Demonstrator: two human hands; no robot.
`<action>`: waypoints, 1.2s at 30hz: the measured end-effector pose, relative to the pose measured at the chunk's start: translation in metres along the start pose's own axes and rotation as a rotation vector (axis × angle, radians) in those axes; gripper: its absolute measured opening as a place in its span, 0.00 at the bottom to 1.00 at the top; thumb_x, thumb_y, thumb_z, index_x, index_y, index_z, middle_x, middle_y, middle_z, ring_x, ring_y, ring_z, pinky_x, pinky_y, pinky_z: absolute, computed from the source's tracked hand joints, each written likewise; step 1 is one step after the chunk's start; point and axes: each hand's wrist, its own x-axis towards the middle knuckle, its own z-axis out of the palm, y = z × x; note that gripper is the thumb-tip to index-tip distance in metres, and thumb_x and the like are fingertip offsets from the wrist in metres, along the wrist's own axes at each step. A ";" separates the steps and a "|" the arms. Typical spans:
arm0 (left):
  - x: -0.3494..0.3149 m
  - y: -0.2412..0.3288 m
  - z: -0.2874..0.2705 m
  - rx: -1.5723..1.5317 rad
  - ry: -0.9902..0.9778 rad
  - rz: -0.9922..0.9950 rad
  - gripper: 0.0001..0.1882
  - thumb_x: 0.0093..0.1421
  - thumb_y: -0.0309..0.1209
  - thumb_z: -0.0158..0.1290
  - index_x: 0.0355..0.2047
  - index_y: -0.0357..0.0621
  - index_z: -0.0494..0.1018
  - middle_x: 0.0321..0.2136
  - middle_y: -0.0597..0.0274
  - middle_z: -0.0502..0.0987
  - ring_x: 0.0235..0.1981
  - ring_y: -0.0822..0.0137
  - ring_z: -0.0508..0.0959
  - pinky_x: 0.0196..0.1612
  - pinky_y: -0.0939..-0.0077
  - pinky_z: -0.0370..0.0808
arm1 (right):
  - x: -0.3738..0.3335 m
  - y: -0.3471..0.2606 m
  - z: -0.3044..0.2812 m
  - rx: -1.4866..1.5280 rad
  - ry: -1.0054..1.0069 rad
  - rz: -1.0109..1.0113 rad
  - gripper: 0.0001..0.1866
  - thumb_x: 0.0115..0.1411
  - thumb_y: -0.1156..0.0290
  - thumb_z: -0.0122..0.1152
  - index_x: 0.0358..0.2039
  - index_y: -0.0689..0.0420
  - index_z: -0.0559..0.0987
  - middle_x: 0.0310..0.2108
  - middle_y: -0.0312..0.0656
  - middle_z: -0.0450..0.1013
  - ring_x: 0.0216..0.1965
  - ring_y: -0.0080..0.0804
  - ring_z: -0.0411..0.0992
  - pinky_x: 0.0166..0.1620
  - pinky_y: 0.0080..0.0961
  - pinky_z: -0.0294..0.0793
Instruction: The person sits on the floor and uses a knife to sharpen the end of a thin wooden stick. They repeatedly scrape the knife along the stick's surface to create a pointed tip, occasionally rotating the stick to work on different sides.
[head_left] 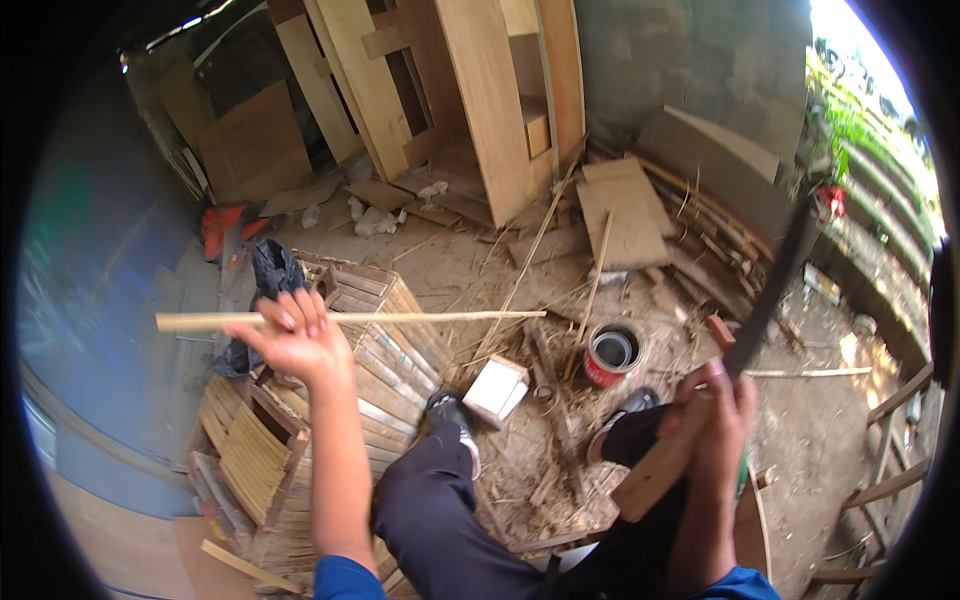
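My left hand (303, 345) is raised at the left, its fingers closed around a thin pale stick (430, 317), bamboo by its look. The stick lies nearly level, with its thicker end to the left and its thinner end over the middle of the floor. At the right, my right hand (722, 405) grips a machete by its thick wooden handle (652, 468). Its long dark blade (778, 285) points up and away to the right, blurred along its length. Stick and blade are well apart.
A slatted bamboo bench (395, 355) stands left of my legs. Between my feet are a small white box (497, 390) and a red can (612, 353), among shavings and strips. Wooden boards (625, 210) lie behind, below a tall wooden cabinet frame (485, 110). A wooden chair (885, 490) is at right.
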 end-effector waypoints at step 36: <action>0.140 -0.133 0.001 -0.675 -0.102 -0.445 0.40 0.69 0.69 0.27 0.14 0.47 0.54 0.11 0.69 0.46 0.13 0.72 0.47 0.18 0.74 0.47 | 0.215 0.053 -0.029 0.301 -0.100 0.074 0.30 0.70 0.53 0.59 0.65 0.56 0.69 0.36 0.38 0.74 0.21 0.21 0.68 0.28 0.23 0.74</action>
